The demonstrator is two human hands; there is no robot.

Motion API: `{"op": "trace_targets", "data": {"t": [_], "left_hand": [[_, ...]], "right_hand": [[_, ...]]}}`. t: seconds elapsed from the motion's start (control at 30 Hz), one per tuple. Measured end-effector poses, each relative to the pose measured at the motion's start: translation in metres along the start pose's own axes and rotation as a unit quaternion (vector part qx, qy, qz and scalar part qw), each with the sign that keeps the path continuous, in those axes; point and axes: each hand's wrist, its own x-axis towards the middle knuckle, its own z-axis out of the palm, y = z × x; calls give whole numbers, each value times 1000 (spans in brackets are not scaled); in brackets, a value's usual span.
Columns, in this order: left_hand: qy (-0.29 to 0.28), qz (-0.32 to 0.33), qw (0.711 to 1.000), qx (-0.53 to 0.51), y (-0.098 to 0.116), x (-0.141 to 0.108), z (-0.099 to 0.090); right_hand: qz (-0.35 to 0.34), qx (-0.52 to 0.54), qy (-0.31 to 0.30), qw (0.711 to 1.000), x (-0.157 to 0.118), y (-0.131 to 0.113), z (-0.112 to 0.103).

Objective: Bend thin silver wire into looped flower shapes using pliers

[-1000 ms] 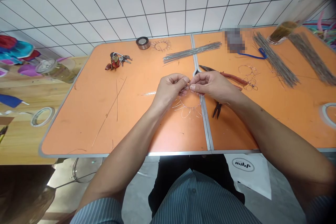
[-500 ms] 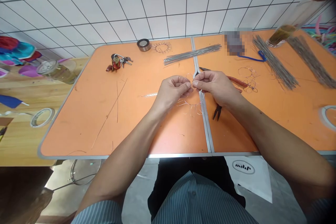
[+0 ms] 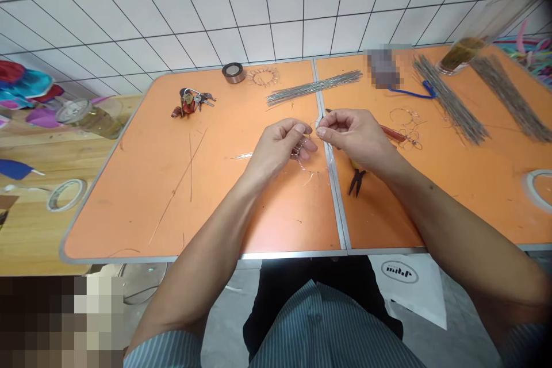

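Note:
Over the table's middle seam, a thin wire ring [image 3: 307, 169] with small loops along it hangs between my two hands. My left hand [image 3: 287, 142] is curled round its left side, thumb against the index finger, the other fingers bent beneath. Thumb and index finger of my right hand [image 3: 351, 133] pinch the ring's upper right part. Beneath my right hand lie pliers with dark jaws [image 3: 356, 183], their handles mostly hidden. Red-orange handles [image 3: 393, 133] of another tool show behind the right wrist. A few straight wires [image 3: 244, 156] stick out beside my left hand.
Wire bundles [image 3: 314, 87] lie at the back and on the right [image 3: 452, 103]. A finished-looking looped ring [image 3: 263, 76] rests by a tape roll [image 3: 233, 72]. Keys [image 3: 194, 102] lie at left, near loose wires [image 3: 179, 184]. A glass jar [image 3: 463, 54] stands at back right.
My left hand's fingers have loosened and opened slightly, its thumb lifting, and the wire ring has turned between my hands. My right hand keeps its pinch, shifted up a little.

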Motion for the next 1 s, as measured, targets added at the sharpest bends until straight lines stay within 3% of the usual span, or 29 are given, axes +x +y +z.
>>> {"op": "trace_targets", "data": {"t": [0.17,0.47,0.7,1.0], "left_hand": [[-18,11,999,26,-2,1,-2],[-31,14,999,39,-4,1,-1],[2,-5,999,42,-6,2,-1],[-21,-9,998,53,-3,1,-1]], "right_hand": [[17,-9,-34,999,1,1,-2],[30,-8,-27,999,0,4,-2],[32,4,-23,999,-1,7,0],[47,20,-47,998,1,6,1]]}}
